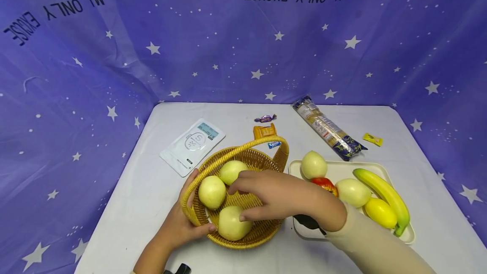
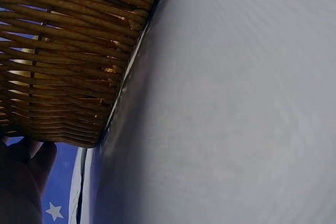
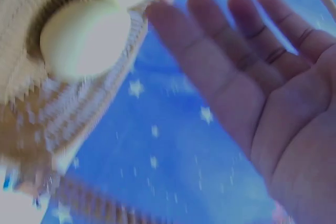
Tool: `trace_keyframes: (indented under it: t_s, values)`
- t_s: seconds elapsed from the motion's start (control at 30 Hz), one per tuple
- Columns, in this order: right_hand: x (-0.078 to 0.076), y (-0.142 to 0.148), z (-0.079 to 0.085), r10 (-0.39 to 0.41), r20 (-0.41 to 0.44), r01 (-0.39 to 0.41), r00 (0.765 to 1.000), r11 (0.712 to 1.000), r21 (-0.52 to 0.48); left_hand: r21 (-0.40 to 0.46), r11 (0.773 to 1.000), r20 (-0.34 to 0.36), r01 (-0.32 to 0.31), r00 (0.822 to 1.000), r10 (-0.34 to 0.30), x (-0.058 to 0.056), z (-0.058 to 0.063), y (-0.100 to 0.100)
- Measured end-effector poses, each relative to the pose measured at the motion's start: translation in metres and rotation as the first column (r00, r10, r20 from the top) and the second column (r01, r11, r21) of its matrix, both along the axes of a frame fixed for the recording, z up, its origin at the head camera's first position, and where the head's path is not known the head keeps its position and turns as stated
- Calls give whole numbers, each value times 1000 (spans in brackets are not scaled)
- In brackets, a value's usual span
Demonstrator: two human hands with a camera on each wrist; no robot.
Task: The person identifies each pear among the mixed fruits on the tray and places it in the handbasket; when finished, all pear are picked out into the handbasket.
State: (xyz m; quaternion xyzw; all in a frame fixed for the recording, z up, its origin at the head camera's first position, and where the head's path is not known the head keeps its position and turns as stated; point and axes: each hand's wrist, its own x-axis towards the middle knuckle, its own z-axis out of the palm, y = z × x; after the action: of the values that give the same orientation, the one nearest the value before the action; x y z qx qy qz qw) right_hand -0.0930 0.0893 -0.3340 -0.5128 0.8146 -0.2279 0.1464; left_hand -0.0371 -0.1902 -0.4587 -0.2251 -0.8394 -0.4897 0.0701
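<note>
A yellow wicker basket (image 1: 243,246) with a hoop handle stands on the white table, holding three pale yellow-green round fruits, among them a front fruit (image 1: 230,225) and a left fruit (image 1: 211,192). My left hand (image 1: 179,222) grips the basket's left side, thumb along the rim and fingers against the outer wall. Over the basket reaches my right hand (image 1: 266,191), its thumb overlapping the front fruit in the head view. The right wrist view shows this hand's fingers (image 3: 210,66) spread and nearly straight, with nothing in the palm.
To the right, a cream tray (image 1: 409,236) bears a banana (image 1: 384,191), a lemon (image 1: 380,213), a red fruit (image 1: 325,184) and more pale fruits. Behind lie a white pouch (image 1: 194,146), a long clear-wrapped packet (image 1: 327,128), a purple-wrapped candy (image 1: 265,118) and a yellow packet (image 1: 373,139).
</note>
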Motion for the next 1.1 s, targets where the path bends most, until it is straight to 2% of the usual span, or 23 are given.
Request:
trace_keyframes:
  t_s: [0.2, 0.27, 0.37, 0.43, 0.5, 0.63, 0.7, 0.73, 0.83, 0.9, 1.1]
  values:
    - [7, 62, 17, -100, 62, 108, 993, 985, -136, 17, 1000, -4, 12, 1000, -12, -1, 0, 0]
    - [10, 86, 17, -155, 102, 171, 983, 969, -177, 19, 1000, -6, 16, 1000, -16, -1, -1, 1]
    - [13, 125, 5, -219, 142, 251, 965, 927, -278, 21, 999, -4, 23, 1000, -23, -2, 0, 1]
    - [15, 151, -7, -296, 185, 340, 937, 894, -293, 20, 1000, -4, 24, 1000, -24, -2, 0, 1]
    - [17, 176, -21, -401, 177, 436, 899, 855, -280, 19, 1000, -6, 21, 1000, -21, -2, 0, 1]
    - [25, 217, -46, -631, 87, 636, 771, 756, -154, 23, 1000, -7, 19, 1000, -19, -3, -1, -1]
    - [30, 232, -57, -695, 47, 695, 717, 710, -110, 30, 999, 1, 24, 1000, -24, -3, -1, -1]
    - [33, 239, -63, -713, 45, 714, 700, 694, -94, 33, 999, 6, 25, 1000, -25, -3, -1, -1]
    - [41, 253, -77, -744, 64, 747, 665, 663, -47, 36, 999, 10, 26, 1000, -27, -3, -2, -1]
    - [45, 258, -85, -752, 77, 755, 655, 655, -32, 36, 999, 6, 26, 1000, -27, -3, -2, -1]
    - [49, 261, -107, -746, 106, 753, 657, 653, -74, 28, 999, 4, 21, 1000, -21, -2, -1, -1]
